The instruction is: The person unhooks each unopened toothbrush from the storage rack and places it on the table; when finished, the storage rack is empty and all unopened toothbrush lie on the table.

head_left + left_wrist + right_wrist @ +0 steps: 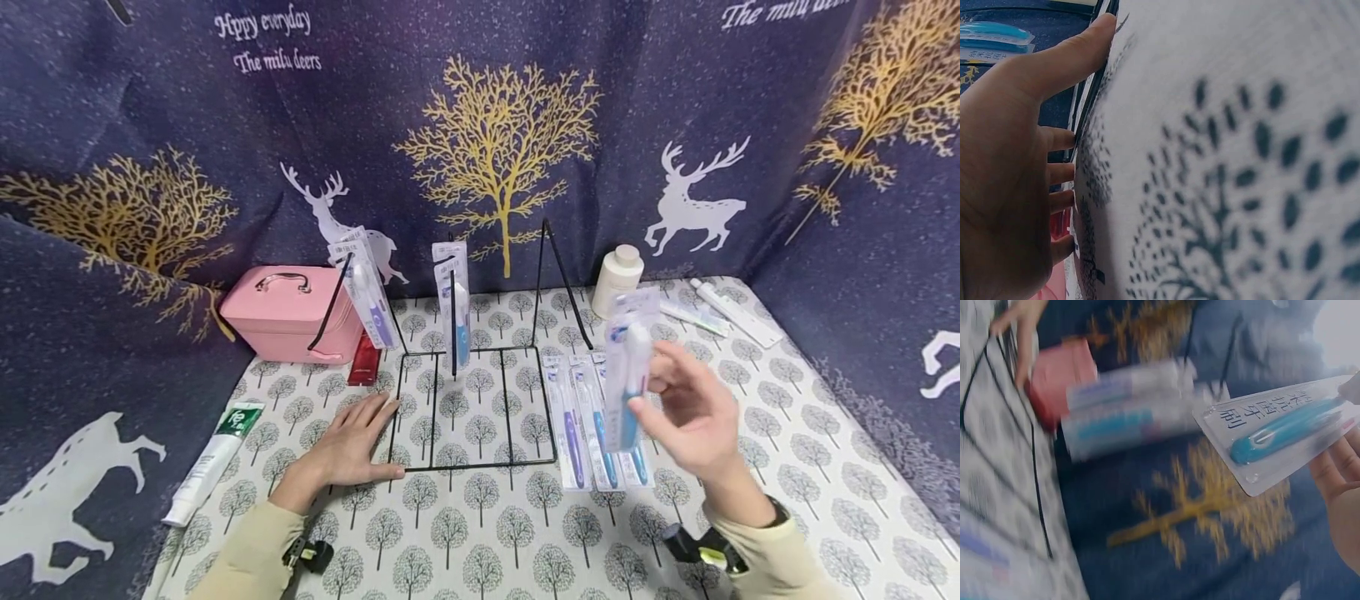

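Observation:
My right hand (693, 408) pinches a blister-packed blue toothbrush (628, 375) upright above the table, right of the black wire rack (472, 467). In the right wrist view, the pack's lower end with the blue handle (1285, 431) points away from the fingers. My left hand (352, 442) lies flat with spread fingers at the rack's left side, thumb touching the front corner of its base. Packed purple toothbrushes (367, 292) hang on the rack's left arm, and packed blue toothbrushes (454, 308) on its middle arm. Beneath the held pack lie several packed toothbrushes (573, 425).
A pink case (292, 312) stands back left beside a red packet (365, 360). A green-and-white tube (213, 462) lies at the left edge. A white bottle (618, 279) and white tubes (738, 312) are at the back right. The rack's right arm (558, 275) slants upward before a dark curtain.

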A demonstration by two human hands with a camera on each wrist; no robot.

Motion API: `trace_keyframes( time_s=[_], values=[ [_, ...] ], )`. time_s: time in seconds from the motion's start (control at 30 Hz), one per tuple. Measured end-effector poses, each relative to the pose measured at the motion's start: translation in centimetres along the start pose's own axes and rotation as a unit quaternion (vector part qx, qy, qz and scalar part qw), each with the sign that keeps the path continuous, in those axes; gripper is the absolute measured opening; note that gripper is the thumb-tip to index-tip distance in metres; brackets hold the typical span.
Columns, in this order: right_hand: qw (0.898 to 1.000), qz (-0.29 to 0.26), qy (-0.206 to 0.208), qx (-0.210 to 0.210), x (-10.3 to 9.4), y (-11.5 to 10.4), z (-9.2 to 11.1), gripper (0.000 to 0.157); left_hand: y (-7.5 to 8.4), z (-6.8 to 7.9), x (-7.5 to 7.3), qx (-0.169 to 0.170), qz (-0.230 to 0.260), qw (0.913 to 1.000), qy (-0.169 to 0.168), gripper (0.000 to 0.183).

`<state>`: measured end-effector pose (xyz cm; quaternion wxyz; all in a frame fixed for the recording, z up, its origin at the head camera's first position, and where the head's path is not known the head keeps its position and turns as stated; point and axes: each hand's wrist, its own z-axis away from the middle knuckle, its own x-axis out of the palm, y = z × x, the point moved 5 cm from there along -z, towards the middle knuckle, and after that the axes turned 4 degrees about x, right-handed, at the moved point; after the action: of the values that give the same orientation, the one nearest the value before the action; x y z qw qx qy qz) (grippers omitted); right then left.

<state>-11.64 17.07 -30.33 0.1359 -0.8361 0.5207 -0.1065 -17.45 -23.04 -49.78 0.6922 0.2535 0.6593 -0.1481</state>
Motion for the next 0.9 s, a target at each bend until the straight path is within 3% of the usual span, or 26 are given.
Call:
trace_keyframes(
  time_s=[0.1, 0.2, 0.27, 0.37, 0.5, 0.57, 0.73, 0.9],
  values=[
    [0.995, 0.027, 0.062, 0.069, -3.1, 0.4, 1.0, 0.057, -0.1, 0.0, 0.1, -0.002, -0.001, 1.0000, -0.002, 0.108],
    [0.977, 0.072, 0.107, 0.172, -6.2, 1.5, 2.9, 0.061, -0.1, 0.0, 0.2, -0.007, -0.002, 1.0000, -0.007, 0.109],
    [0.953, 0.129, 0.118, 0.247, -8.0, 2.4, 4.4, 0.064, -0.1, 0.0, 0.2, -0.006, -0.002, 0.9999, -0.008, 0.109],
    [0.903, 0.237, 0.104, 0.344, -10.2, 3.8, 6.6, 0.064, 0.0, 0.0, 0.1, -0.004, -0.001, 1.0000, -0.008, 0.109],
    [0.835, 0.339, 0.066, 0.428, -12.3, 5.4, 9.1, 0.063, -0.1, -0.1, 0.1, 0.000, -0.002, 1.0000, -0.003, 0.109],
    [0.807, 0.363, 0.054, 0.462, -13.0, 6.1, 10.2, 0.062, -0.1, -0.1, 0.1, -0.001, -0.001, 1.0000, -0.003, 0.109],
    [0.756, 0.369, 0.031, 0.540, -14.1, 7.4, 12.7, 0.059, -0.1, -0.1, 0.1, -0.005, 0.003, 0.9999, -0.011, 0.108],
    [0.707, 0.400, 0.000, 0.584, -14.6, 8.1, 14.5, 0.059, -0.1, -0.2, 0.1, -0.004, 0.002, 0.9999, -0.012, 0.108]
  ],
)
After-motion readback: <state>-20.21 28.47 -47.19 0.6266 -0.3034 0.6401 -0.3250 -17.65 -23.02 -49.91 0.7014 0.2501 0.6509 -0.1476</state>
